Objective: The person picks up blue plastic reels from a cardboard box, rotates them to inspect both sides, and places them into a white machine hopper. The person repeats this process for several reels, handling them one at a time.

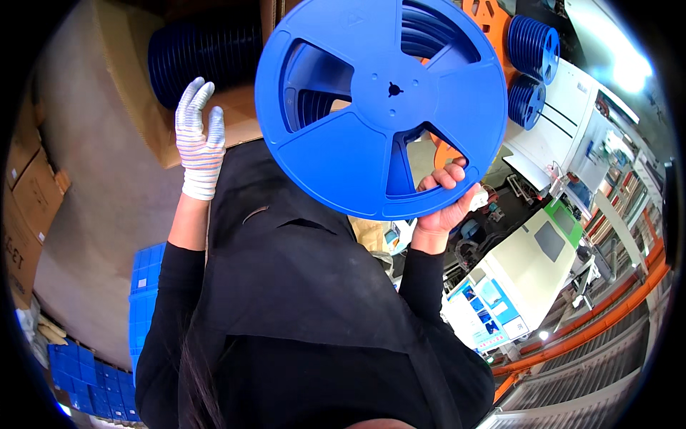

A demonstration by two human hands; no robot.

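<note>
My right hand (444, 199) is bare and grips the lower rim of a large blue plastic reel (379, 100), fingers hooked through one of its spoke openings. The reel is held up flat toward the camera, with a small hub hole at its centre. My left hand (199, 139) wears a white striped knit glove. It is raised to the left of the reel with fingers spread, holds nothing and does not touch the reel. Black sleeves and a black garment (300, 307) fill the lower middle.
A cardboard box (236, 118) behind my left hand holds a row of dark blue reels (196, 53). Two stacks of blue reels (532, 43) and an orange reel (487, 16) sit at the upper right on a white machine (572, 121). Blue crates (146, 286) and cardboard boxes (28, 193) lie at the left.
</note>
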